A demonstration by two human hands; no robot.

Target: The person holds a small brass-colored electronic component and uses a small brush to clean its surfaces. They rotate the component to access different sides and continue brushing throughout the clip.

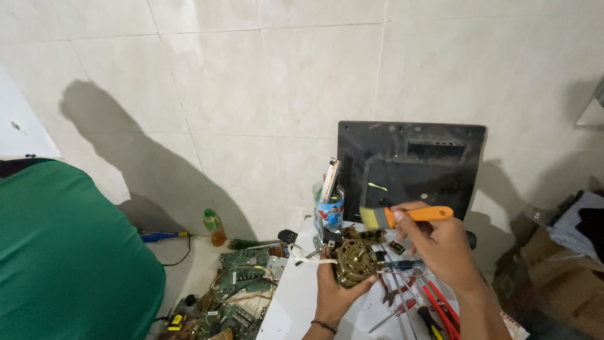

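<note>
1. Lying nearest the camera, pliers with red handles [440, 308] and screwdrivers [402, 310] are spread on the white table [289, 302], just right of the two forearms.
2. A brass-coloured motor [354, 262] is gripped from below by the left hand [333, 291], the fingers wrapped around its lower side; a dark band is worn on that wrist. The motor is held just above the table, with a white cable [308, 257] running off its left side.
3. A paintbrush [406, 216] with an orange handle is clasped by the right hand [440, 245]; its bristles point left and are held just above the motor, not clearly touching it.
4. Green circuit boards [242, 277] are piled left of the table, lower down.
5. A person's green-clad back [69, 258] is seen at the left edge.
6. A jar stuffed with small items [329, 204] is stood behind the motor, and a small bottle of orange liquid [214, 227] is seen by the wall.
7. A black panel [409, 165] is leaned against the tiled wall [264, 75] at the back.
</note>
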